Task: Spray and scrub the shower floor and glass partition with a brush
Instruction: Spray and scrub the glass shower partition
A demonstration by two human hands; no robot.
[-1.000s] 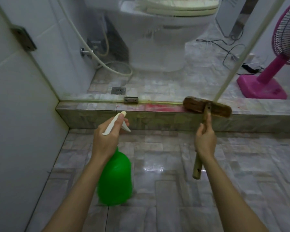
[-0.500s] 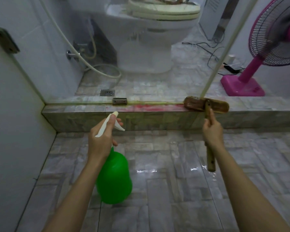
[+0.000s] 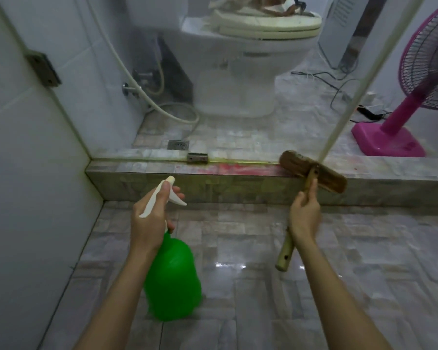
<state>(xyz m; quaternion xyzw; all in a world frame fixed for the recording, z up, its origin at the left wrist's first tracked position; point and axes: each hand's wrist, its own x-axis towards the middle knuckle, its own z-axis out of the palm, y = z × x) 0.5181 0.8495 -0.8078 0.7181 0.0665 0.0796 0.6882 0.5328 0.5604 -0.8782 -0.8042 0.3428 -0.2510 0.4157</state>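
Note:
My left hand [image 3: 149, 221] grips the white trigger head of a green spray bottle [image 3: 172, 281], nozzle aimed toward the tiled curb [image 3: 142, 170]. My right hand [image 3: 304, 215] is closed around the wooden handle of a scrub brush [image 3: 311, 170]. The brush head rests tilted on the curb top, at the right end of a red stain [image 3: 228, 169] and against the lower edge of the glass partition [image 3: 238, 109]. The wet marble shower floor [image 3: 238, 248] lies below both hands.
Behind the glass stand a white toilet [image 3: 238, 59], a hose [image 3: 142, 97] and a floor drain [image 3: 178, 144]. A pink fan [image 3: 402, 132] and black cables [image 3: 339, 84] sit at the right. A white tiled wall [image 3: 23, 173] closes the left side.
The view has shifted toward the curb and glass. The brush head has turned to a steeper slant on the curb. Both hands keep their holds.

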